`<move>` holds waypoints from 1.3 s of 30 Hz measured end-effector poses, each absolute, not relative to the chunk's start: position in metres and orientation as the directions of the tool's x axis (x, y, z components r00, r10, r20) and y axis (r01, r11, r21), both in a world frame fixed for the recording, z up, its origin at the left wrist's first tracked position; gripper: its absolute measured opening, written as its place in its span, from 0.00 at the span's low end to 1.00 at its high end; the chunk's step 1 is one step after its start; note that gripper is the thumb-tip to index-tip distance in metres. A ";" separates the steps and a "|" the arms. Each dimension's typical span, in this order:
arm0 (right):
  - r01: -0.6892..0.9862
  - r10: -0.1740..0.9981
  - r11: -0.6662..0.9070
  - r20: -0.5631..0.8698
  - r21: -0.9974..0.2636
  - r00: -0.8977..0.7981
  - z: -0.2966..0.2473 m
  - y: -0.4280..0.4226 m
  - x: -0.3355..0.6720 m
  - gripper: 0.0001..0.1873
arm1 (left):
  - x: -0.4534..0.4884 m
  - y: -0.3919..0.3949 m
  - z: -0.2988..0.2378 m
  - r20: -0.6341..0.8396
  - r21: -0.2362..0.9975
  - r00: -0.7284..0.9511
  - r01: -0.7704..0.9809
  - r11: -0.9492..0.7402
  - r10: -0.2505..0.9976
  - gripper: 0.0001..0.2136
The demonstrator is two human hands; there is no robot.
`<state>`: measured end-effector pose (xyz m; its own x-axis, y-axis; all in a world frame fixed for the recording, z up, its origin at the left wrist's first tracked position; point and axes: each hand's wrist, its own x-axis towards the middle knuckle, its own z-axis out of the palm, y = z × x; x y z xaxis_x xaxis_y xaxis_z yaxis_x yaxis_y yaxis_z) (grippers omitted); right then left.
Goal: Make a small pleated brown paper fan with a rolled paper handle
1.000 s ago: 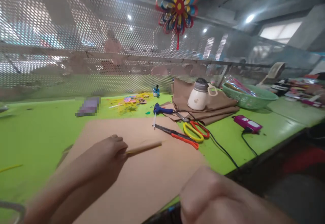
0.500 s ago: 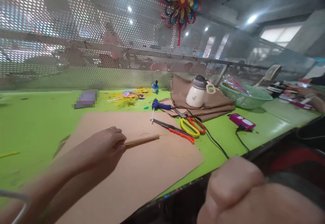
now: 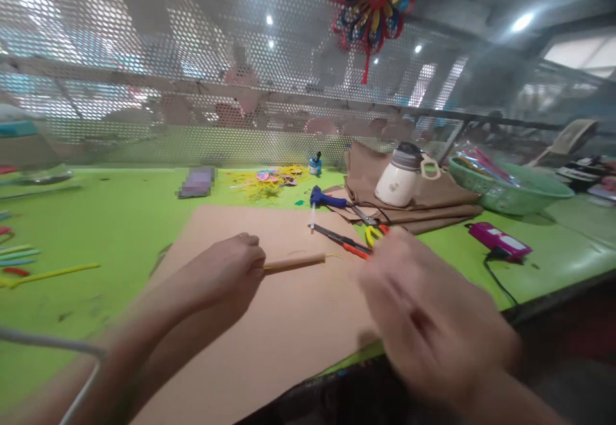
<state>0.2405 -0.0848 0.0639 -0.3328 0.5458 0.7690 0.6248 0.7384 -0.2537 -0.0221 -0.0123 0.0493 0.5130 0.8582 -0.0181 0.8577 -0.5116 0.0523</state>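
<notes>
My left hand [image 3: 235, 261] is closed on one end of a thin brown paper tube [image 3: 296, 262], which lies over a large sheet of brown paper [image 3: 289, 322]. Yellow thread shows along the tube and at its far tip. Blurred by motion, my right hand [image 3: 433, 309] is raised above the sheet's right edge with its fingers curled; whatever may be in them is hidden. Just beyond it are scissors with red and yellow handles [image 3: 373, 235] and another cutting tool with red handles [image 3: 355, 250], partly covered by the hand. A blue glue gun [image 3: 330, 199] rests behind the tools.
Yellow shreds [image 3: 264, 184] and a small blue bottle [image 3: 315, 165] are at the back. A white flask [image 3: 398, 181] stands on folded brown material [image 3: 363, 165]. To the right are a green basket [image 3: 524, 187] and a magenta device with a cord [image 3: 500, 241]. Yellow strips [image 3: 62, 274] lie left.
My right hand has risen from the lower right and moved left, over the paper's edge. The camera view has turned left. My left hand still grips the paper tube.
</notes>
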 end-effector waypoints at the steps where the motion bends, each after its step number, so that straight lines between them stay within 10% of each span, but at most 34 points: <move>1: 0.688 0.571 0.682 0.770 -0.250 -0.286 0.063 -0.062 0.244 0.12 | -0.022 -0.014 0.051 -0.019 0.046 0.518 0.855 -0.517 0.855 0.11; 6: 0.915 0.836 0.399 0.434 -0.060 -0.335 0.047 0.041 0.272 0.08 | -0.021 -0.020 0.053 0.009 0.024 0.508 0.861 -0.508 0.862 0.10; 16: 0.915 0.927 0.325 0.112 0.241 -0.358 0.011 0.099 0.266 0.16 | -0.029 -0.021 0.054 0.013 0.087 0.528 0.846 -0.527 0.849 0.04; 39: 0.879 0.878 0.476 0.056 0.008 -0.476 0.015 0.135 0.292 0.16 | -0.011 -0.030 0.057 0.106 0.254 0.501 0.822 -0.510 0.859 0.20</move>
<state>0.2925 0.1354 0.0146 -0.4760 0.8777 0.0555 0.8792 0.4763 0.0078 -0.0108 -0.0300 0.0570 0.5009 0.8591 0.1057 0.8216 -0.5103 0.2543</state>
